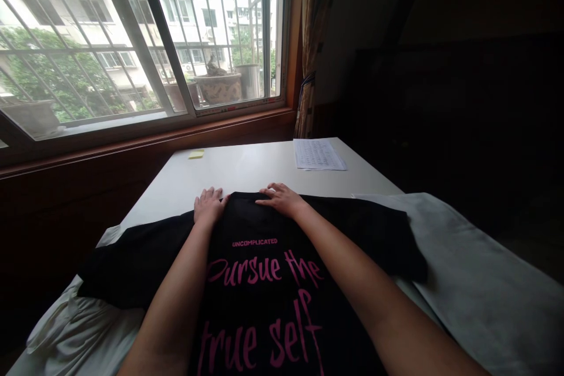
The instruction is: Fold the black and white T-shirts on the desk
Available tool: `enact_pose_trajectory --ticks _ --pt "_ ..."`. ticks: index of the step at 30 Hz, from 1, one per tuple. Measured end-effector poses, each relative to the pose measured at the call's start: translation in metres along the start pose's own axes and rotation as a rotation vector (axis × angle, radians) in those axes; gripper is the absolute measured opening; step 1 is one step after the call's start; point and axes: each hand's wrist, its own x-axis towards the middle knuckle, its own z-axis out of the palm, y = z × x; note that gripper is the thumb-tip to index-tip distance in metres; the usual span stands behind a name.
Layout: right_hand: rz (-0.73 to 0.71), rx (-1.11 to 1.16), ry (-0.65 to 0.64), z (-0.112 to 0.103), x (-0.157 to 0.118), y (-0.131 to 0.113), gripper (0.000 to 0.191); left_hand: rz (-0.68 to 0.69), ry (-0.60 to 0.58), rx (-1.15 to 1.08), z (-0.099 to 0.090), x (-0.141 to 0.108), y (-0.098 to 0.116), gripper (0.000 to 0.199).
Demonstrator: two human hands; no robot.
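A black T-shirt with pink lettering lies spread out in front of me, its collar end away from me and its sleeves out to both sides. On the left of the collar rests my left hand, fingers spread and lying flat over the shirt's far edge. My right hand lies on the other side of the collar, its fingers apart and slightly bent. Neither hand visibly grips the cloth. Both forearms cross over the shirt and hide parts of its front.
Pale cloth lies under the shirt on the white table. Printed papers are at the table's far right, and a yellow sticky note is at the far left. Beyond stand a barred window and a tied curtain.
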Motion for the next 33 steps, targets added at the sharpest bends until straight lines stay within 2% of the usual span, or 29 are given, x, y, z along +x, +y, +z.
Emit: enact_pose_trajectory --ticks 22,33 --pt "0.037 0.088 0.057 -0.001 -0.009 -0.004 0.051 -0.009 0.027 0.001 0.002 -0.002 0.001 0.069" --pt "0.325 0.075 0.029 0.002 -0.027 -0.015 0.053 -0.006 0.008 -0.002 0.000 -0.001 0.000 0.071"
